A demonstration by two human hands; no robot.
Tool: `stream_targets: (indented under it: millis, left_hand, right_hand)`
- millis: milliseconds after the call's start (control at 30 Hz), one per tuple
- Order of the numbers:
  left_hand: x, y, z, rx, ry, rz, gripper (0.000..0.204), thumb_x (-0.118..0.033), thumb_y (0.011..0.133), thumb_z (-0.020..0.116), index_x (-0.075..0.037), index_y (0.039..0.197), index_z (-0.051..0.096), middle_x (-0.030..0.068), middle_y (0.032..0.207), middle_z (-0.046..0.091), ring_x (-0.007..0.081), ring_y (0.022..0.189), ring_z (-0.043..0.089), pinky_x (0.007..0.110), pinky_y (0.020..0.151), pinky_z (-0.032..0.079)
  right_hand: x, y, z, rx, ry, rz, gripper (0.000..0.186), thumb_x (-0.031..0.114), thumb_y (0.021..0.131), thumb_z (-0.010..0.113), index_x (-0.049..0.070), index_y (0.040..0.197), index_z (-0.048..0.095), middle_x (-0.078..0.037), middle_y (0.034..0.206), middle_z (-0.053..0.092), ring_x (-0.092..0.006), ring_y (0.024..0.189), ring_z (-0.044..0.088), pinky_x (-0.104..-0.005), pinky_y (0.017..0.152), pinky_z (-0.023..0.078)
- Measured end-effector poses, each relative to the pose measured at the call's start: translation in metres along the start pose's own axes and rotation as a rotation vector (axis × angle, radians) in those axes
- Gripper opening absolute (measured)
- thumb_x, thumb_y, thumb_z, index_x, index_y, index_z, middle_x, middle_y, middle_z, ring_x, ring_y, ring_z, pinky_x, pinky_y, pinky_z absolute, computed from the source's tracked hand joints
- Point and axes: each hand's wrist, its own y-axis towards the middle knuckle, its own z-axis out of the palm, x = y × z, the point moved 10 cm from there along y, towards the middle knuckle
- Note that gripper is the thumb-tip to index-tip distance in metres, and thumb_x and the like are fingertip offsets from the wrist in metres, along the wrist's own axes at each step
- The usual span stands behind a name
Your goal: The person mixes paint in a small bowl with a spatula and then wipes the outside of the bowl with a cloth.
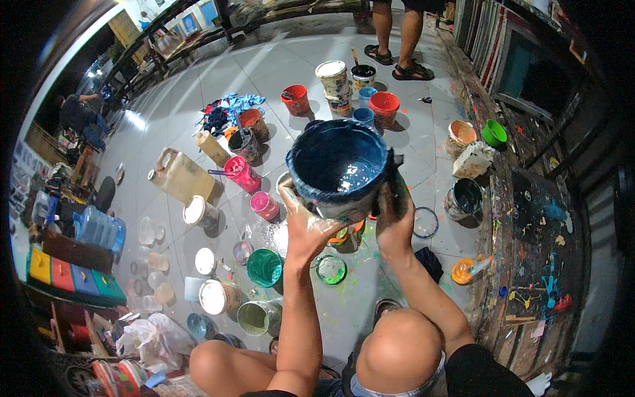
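Raised off the floor in front of me is a paint bucket (338,149), its inside coated dark blue with a glossy pool of paint at the bottom. My left hand (305,225) grips its left side from below, paint smeared over the fingers. On the opposite side my right hand (395,221) is closed around the wall; dark patches cover its fingers, and I cannot tell whether a rag is among them. Beneath the bucket, partly hidden, stands an orange-and-green tub (340,239). A round lid with green paint (331,270) lies closer to me, and a green cup (264,267) is left of it.
Left of the bucket are pink pots (243,175), a yellowish jerrycan (184,176) and white-lidded tubs (219,297). Red buckets (384,109) and a rag heap (228,112) lie farther off. A person's sandalled feet (413,71) stand behind. A paint-spattered board (539,251) runs along the right.
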Motion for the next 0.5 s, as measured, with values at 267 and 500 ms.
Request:
stream_targets:
  millis: [267,500]
  left_hand:
    - [0.044,-0.003,0.010,-0.106,-0.782,-0.024,0.079,-0.022,0.066,0.089,-0.001,0.129,0.047,0.0102,0.118,0.061,0.0220,0.106,0.062,0.036,0.096,0.049]
    - [0.047,-0.009,0.005,-0.132,-0.739,-0.012,0.083,-0.014,0.067,0.086,-0.005,0.135,0.040,0.0083,0.127,0.055,0.0245,0.116,0.056,0.038,0.101,0.046]
  right_hand:
    - [0.098,-0.037,0.070,0.292,-0.705,-0.621,0.046,0.012,0.092,0.061,-0.001,0.135,0.052,-0.028,0.145,0.039,-0.0446,0.132,0.042,-0.0467,0.111,0.033]
    - [0.109,-0.018,0.068,0.242,-0.573,-0.540,0.046,0.013,0.088,0.064,0.005,0.133,0.057,-0.024,0.141,0.047,-0.0432,0.129,0.046,-0.0575,0.108,0.032]
